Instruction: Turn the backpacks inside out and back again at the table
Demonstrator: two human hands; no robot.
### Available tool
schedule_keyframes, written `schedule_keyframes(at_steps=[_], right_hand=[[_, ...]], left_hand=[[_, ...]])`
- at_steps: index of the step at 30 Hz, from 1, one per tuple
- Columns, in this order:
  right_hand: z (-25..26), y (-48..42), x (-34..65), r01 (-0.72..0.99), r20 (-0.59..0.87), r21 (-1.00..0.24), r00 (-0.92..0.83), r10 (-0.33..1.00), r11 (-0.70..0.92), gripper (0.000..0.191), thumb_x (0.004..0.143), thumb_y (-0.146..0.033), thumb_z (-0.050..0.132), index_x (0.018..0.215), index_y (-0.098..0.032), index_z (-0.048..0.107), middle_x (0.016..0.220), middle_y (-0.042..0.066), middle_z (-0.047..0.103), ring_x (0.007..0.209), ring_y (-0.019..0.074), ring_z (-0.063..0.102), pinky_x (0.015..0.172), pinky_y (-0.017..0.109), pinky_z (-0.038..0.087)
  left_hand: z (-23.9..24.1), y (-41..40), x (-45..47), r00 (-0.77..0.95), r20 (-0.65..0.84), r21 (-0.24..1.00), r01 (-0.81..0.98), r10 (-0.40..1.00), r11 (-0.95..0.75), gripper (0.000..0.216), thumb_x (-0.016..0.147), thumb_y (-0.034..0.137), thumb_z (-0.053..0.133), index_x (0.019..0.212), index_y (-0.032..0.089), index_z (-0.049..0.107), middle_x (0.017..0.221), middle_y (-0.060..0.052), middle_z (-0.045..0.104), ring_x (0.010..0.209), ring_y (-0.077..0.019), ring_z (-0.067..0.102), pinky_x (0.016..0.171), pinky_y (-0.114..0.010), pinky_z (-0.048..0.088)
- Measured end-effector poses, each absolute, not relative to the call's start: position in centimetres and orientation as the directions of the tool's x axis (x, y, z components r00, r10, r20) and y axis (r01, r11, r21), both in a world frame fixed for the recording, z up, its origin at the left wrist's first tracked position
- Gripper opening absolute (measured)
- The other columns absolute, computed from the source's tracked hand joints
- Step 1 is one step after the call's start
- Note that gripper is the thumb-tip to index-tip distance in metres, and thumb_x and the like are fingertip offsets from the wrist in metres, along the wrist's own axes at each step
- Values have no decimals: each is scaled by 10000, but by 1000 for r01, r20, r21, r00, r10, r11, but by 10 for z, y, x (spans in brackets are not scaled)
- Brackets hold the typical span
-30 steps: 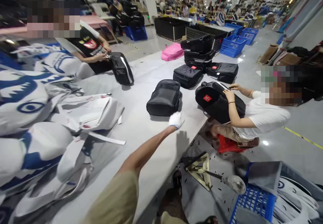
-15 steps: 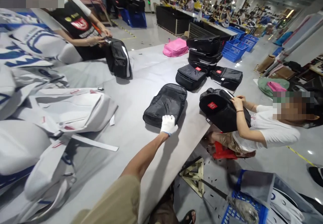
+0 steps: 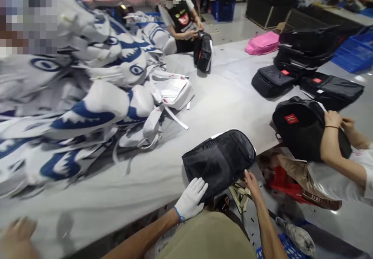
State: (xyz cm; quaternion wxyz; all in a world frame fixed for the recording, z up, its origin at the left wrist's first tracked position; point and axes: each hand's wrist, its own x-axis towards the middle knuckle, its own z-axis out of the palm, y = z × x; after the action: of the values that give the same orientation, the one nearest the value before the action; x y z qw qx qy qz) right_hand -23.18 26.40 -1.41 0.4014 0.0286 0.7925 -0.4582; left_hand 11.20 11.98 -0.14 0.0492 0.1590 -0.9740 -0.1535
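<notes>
A black backpack (image 3: 218, 160) lies at the near edge of the grey table (image 3: 227, 95), partly over the edge. My left hand (image 3: 190, 198), in a white glove, rests flat on its near corner with the fingers spread. My bare right hand (image 3: 252, 183) grips the backpack's lower right edge, just past the table edge.
A heap of white-and-blue backpacks (image 3: 87, 95) fills the left, with a white backpack (image 3: 171, 93) at its edge. A seated co-worker's arm (image 3: 332, 142) lies over a black backpack with a red label (image 3: 300, 125). More black bags (image 3: 271, 81), a pink bag (image 3: 262, 43) and another person's bag (image 3: 204, 53) lie farther back. A blurred hand (image 3: 17, 235) shows at bottom left.
The black backpack has come from mid-table to the near edge under my gloved left hand. My right hand has come into view and taken its edge. My view has swung left.
</notes>
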Motion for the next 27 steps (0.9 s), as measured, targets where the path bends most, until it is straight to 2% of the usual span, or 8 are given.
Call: schedule_keyframes(at_steps=[5,8,11,14,17,20,23,27], right_hand=[[-11,234,-230,174,-645,-587,-691,-326,791,849,863,-800,683,1162,-18,830,1291,334,778,1345,444,713,986,391,574],[13,219,-222,-26,-539,-625,-708,-455,780,918,937,-816,566,1126,45,823,1277,398,752,1329,485,712,944,412,547],[58,199,-211,-194,-337,-739,-723,-603,645,887,964,-843,494,1109,-35,831,1183,342,799,1192,455,758,844,403,517],[108,184,-192,-420,-88,-777,-665,-742,469,740,988,-851,488,1055,-189,813,944,170,824,963,349,764,771,356,457],[138,182,-169,-688,154,-639,-552,-819,343,620,1060,-772,463,919,-223,714,837,96,748,823,264,699,749,332,390],[138,190,-148,-818,276,-517,-436,-857,250,508,1111,-646,457,897,-216,624,875,99,714,846,247,672,744,327,370],[134,205,-134,-866,238,-464,-325,-915,187,358,1092,-524,536,973,-200,631,940,117,718,907,268,678,762,332,397],[170,227,-126,-856,29,-516,-58,-998,35,261,1041,-467,665,1091,-213,697,997,83,769,862,253,701,725,324,449]], left_hand=[[1,173,162,-871,10,307,-464,-491,831,924,646,134,623,1569,121,670,1583,-194,674,1521,-407,585,1326,-644,407],[0,184,161,-752,34,291,-622,-658,727,939,656,140,639,1594,151,659,1623,-194,642,1563,-409,549,1359,-647,364],[0,185,150,-620,37,334,-731,-784,595,953,662,158,665,1614,140,637,1650,-203,613,1595,-416,513,1385,-634,329],[10,181,127,-474,-43,490,-777,-880,395,891,738,208,700,1619,103,612,1644,-233,610,1561,-416,556,1345,-601,414],[43,176,94,-359,-168,751,-650,-918,117,804,894,337,699,1648,96,554,1656,-223,602,1543,-364,587,1329,-539,452],[98,161,61,-221,-165,946,-310,-961,-91,673,1060,541,606,1649,221,542,1628,-130,650,1508,-287,622,1310,-471,473],[153,129,42,-102,-51,998,-34,-994,-47,647,1104,617,516,1602,207,566,1604,-142,658,1458,-283,653,1239,-424,529],[189,89,48,-26,-23,996,-83,-999,-21,705,1006,612,711,1569,204,592,1448,-167,745,1374,-307,692,1223,-453,523]])
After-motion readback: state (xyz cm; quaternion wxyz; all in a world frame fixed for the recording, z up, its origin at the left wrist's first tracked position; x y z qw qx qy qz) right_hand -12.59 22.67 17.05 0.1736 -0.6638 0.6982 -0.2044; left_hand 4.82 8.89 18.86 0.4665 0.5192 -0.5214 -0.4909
